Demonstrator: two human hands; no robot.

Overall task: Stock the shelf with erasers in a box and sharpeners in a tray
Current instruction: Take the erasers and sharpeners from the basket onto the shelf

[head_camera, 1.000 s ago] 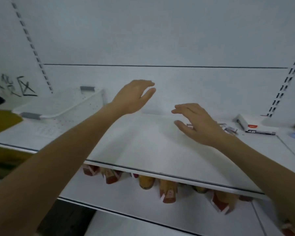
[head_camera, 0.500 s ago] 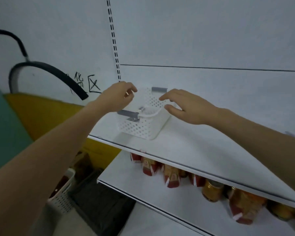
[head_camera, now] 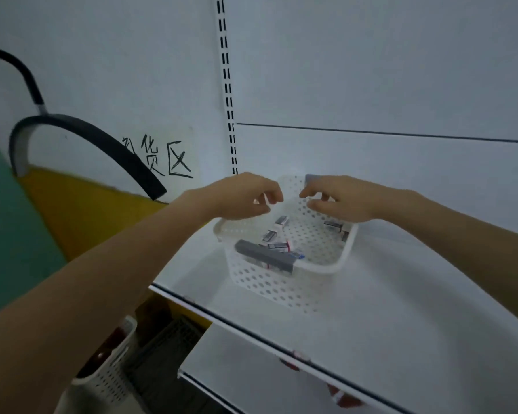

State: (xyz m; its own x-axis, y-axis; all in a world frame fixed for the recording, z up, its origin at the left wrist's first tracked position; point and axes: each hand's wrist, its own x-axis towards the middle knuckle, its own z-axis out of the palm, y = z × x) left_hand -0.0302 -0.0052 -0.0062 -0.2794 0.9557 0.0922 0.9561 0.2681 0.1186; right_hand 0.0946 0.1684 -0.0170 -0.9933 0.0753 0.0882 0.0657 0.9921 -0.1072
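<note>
Poised over the basket (head_camera: 326, 268) on the shelf (head_camera: 401, 309), left hand (head_camera: 243, 195) and right hand (head_camera: 344, 201) curled, fingertips nearly meeting, likely to reach the small packets (head_camera: 277, 222) inside, with no telling whether anything is pinched.

White perforated plastic basket (head_camera: 284, 282): rectangular with rounded corners, open-topped, walls and floor pierced with rows of round holes. It stands on the white shelf board (head_camera: 386, 309) near the board's left end, turned at an angle to the front edge. A grey handle strip (head_camera: 263, 256) lies along the near rim; a second grey patch (head_camera: 311, 178) shows at the far rim, which is partly hidden. Small white-and-dark boxed pieces (head_camera: 277, 234) lie loose and unaligned on the basket floor, most near the middle, and a few (head_camera: 335, 227) against the right wall. Whether they are erasers or sharpeners cannot be told.
</note>
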